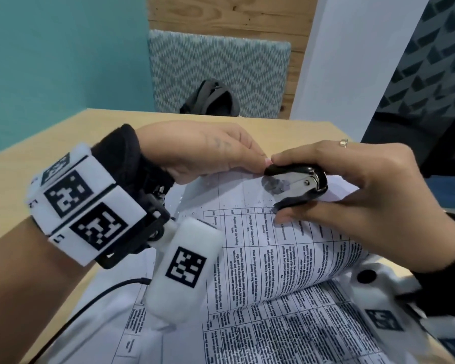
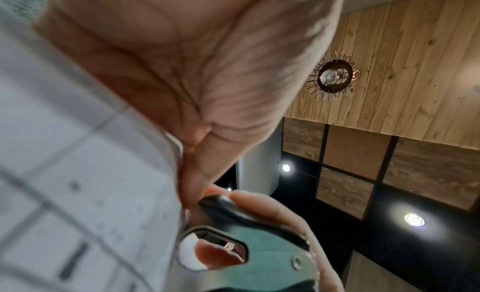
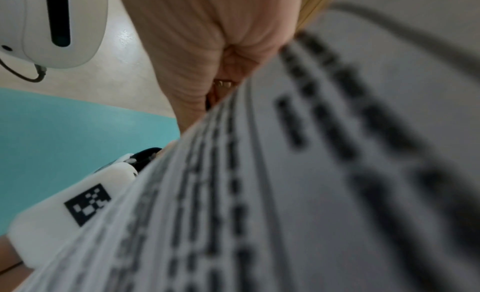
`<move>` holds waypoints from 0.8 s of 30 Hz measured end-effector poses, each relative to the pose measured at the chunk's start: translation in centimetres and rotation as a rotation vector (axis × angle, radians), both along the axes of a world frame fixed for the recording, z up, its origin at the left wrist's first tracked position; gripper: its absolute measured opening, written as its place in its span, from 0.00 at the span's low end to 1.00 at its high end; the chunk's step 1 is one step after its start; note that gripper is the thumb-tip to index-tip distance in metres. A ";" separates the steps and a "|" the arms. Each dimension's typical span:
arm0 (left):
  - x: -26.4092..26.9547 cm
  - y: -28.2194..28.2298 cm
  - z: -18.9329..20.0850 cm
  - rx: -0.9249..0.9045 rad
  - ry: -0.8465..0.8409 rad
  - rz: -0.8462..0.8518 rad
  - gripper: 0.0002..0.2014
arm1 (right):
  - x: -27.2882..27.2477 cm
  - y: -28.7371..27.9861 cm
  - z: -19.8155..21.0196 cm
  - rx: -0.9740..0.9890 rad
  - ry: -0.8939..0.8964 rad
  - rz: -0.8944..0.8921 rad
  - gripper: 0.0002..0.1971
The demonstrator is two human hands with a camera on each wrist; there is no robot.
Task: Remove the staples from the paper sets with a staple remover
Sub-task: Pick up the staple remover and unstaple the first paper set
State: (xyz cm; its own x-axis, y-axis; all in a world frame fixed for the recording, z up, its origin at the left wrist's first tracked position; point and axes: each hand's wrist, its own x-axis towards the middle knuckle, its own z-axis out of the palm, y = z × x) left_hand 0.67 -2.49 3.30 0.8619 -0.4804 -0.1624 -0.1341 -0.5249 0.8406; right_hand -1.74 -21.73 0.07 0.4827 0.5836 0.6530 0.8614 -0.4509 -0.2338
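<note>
A stapled set of printed papers (image 1: 286,248) is lifted off the wooden table (image 1: 16,179), curved upward. My left hand (image 1: 216,151) pinches its far top edge, thumb under the sheets. My right hand (image 1: 352,190) grips a black and chrome staple remover (image 1: 297,187) between index finger and thumb, its jaws set on the paper's top corner beside my left fingertips. The staple itself is hidden by the jaws. In the left wrist view the staple remover (image 2: 259,255) sits close against the paper (image 2: 78,173). The right wrist view is mostly blurred paper (image 3: 311,173).
More printed sheets (image 1: 273,334) lie flat on the table below the lifted set. A black cable (image 1: 90,298) runs across the near left. A patterned chair (image 1: 218,72) with a dark bag (image 1: 210,98) stands beyond the far table edge.
</note>
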 end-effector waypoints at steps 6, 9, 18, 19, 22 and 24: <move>-0.1 -0.3 -0.1 -0.006 0.028 0.021 0.13 | 0.1 0.0 0.0 -0.019 0.018 0.016 0.21; 0.2 -0.4 -0.3 -0.059 0.054 0.009 0.13 | 0.1 0.0 0.1 -0.030 0.000 0.014 0.20; 0.0 0.4 0.1 -0.066 0.114 -0.076 0.17 | -0.3 0.2 0.3 -0.040 -0.114 -0.032 0.17; 0.0 0.5 0.1 -0.058 0.118 -0.090 0.17 | -0.4 0.2 0.3 -0.034 -0.114 -0.036 0.16; 0.1 0.9 0.2 -0.097 0.157 -0.149 0.13 | -0.6 0.3 0.4 -0.003 -0.105 -0.042 0.17; 0.0 0.9 0.1 -0.143 0.193 -0.191 0.09 | -0.6 0.4 0.4 0.034 -0.084 -0.037 0.18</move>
State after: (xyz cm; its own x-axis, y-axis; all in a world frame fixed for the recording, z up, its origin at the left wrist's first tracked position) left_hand 0.69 -1.57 3.43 0.7134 -0.6605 -0.2339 -0.0493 -0.3803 0.9236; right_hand -2.30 -21.38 0.45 0.4461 0.5433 0.7112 0.8616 -0.4757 -0.1770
